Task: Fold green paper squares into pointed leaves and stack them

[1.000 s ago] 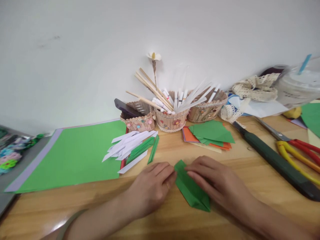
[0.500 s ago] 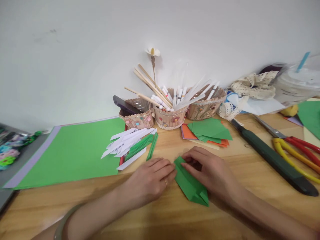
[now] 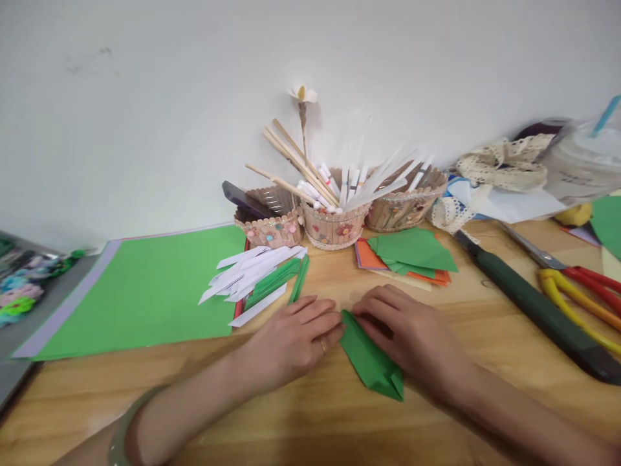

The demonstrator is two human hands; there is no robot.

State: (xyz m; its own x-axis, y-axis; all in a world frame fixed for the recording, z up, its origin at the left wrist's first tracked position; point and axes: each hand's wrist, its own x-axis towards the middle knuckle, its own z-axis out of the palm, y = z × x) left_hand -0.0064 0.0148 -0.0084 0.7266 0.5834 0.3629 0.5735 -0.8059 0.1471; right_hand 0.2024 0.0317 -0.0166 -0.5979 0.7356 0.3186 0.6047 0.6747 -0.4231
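Observation:
A folded piece of green paper (image 3: 371, 362) lies on the wooden table (image 3: 301, 427), its folded end pointing toward me. My right hand (image 3: 402, 327) grips its far right edge, with thumb and fingers curled over the paper. From the other side, my left hand (image 3: 303, 333) touches the upper left edge with its fingertips; its fingers are bent and close together, and their undersides are hidden. Just beyond my left hand lie folded white paper strips (image 3: 257, 272) and green paper strips (image 3: 274, 281). A small stack of green paper pieces (image 3: 412, 249) sits beyond my right hand.
Three decorated baskets (image 3: 334, 230) stand against the wall, holding sticks and pens. Large green sheets (image 3: 145, 291) cover the left side. On the right are a dark green-handled tool (image 3: 528, 301), scissors (image 3: 553, 265), lace ribbon (image 3: 504, 162) and a plastic cup (image 3: 585, 162).
The paper's far end has been folded over into a narrower point. My right fingers have moved slightly onto that edge. The whole view has shifted a little.

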